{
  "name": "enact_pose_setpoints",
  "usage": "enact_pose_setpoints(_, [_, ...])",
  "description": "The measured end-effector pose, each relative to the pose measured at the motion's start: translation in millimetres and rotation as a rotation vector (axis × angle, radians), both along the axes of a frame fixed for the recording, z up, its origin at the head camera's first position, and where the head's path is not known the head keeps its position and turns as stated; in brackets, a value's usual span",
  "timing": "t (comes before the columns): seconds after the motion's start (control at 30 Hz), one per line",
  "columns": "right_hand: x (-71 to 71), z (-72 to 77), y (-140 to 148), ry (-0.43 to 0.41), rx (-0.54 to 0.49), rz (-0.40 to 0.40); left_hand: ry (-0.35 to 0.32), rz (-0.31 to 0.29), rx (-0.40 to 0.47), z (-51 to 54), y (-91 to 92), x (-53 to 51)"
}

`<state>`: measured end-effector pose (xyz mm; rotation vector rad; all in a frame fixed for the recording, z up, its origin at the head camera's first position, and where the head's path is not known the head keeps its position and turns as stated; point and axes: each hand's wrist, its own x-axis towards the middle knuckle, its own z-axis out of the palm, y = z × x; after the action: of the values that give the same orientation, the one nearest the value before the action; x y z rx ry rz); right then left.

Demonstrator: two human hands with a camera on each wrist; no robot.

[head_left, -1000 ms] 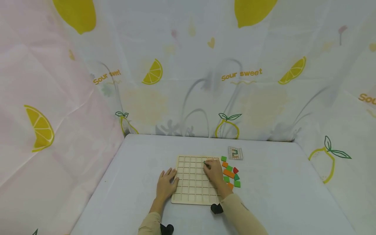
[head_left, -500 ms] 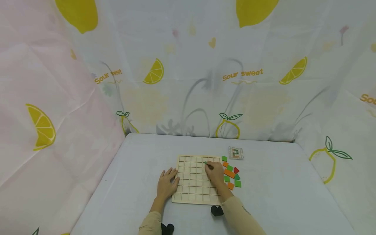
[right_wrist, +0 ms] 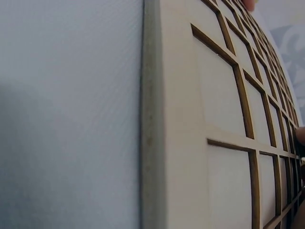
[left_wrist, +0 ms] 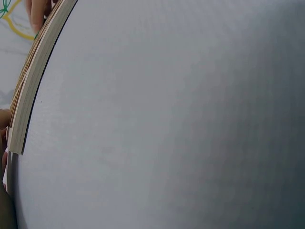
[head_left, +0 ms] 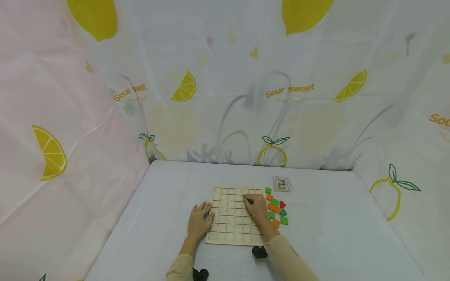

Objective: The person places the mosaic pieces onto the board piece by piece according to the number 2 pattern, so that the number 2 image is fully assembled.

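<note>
A square wooden grid board (head_left: 228,224) lies on the white table. My left hand (head_left: 199,220) rests by its left edge, fingers straight and touching the rim. Over the board's upper right cells, my right hand (head_left: 256,205) pinches a small green piece (head_left: 244,196), mostly hidden by the fingers. In the left wrist view, the board's side (left_wrist: 35,81) runs along the upper left, with the right hand (left_wrist: 39,14) at the top. The right wrist view is filled by the board's recessed cells (right_wrist: 217,90); a fingertip (right_wrist: 300,136) shows at its right edge.
Right of the board lie several loose pieces: green squares (head_left: 284,221), an orange rectangle (head_left: 274,208), a red piece (head_left: 283,204) and others. Behind them is a small patterned grid card (head_left: 282,184). A lemon-print cloth (head_left: 225,117) hangs around the table.
The right hand, with the green piece between its fingers, has shifted slightly left over the same part of the board. The left hand and the loose pieces stay where they were.
</note>
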<state>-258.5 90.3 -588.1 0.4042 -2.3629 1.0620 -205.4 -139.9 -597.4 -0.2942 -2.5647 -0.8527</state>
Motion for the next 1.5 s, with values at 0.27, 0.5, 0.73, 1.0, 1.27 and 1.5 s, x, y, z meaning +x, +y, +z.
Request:
enact_pose_setpoints(0.27, [2.9, 0.0, -3.3, -0.011, 0.083, -0.030, -0.009, 0.002, 0.014, -2.9, 0.2, -0.5])
enact_pose_setpoints(0.5, [7.2, -2.0, -0.4, 0.048, 0.193, -0.043, -0.003, -0.002, 0.007, -0.2, 0.5, -0.2])
enact_pose_setpoints(0.73, [24.4, 3.4, 0.7, -0.085, 0.318, 0.025, -0.002, -0.001, 0.005, 2.4, 0.0, 0.6])
enact_pose_setpoints(1.0, [41.1, 3.6, 1.1, -0.211, 0.383, 0.050, 0.001, 0.002, -0.006, 0.8, -0.5, 0.4])
enact_pose_setpoints(1.27, [49.1, -3.7, 17.0, 0.082, 0.110, -0.025, -0.022, 0.000, -0.003, 0.1, -1.0, -0.3])
enact_pose_setpoints(1.5, [47.2, -0.8, 58.8, 0.040, -0.012, -0.215, -0.022, -0.005, 0.002, -0.4, -1.1, -0.7])
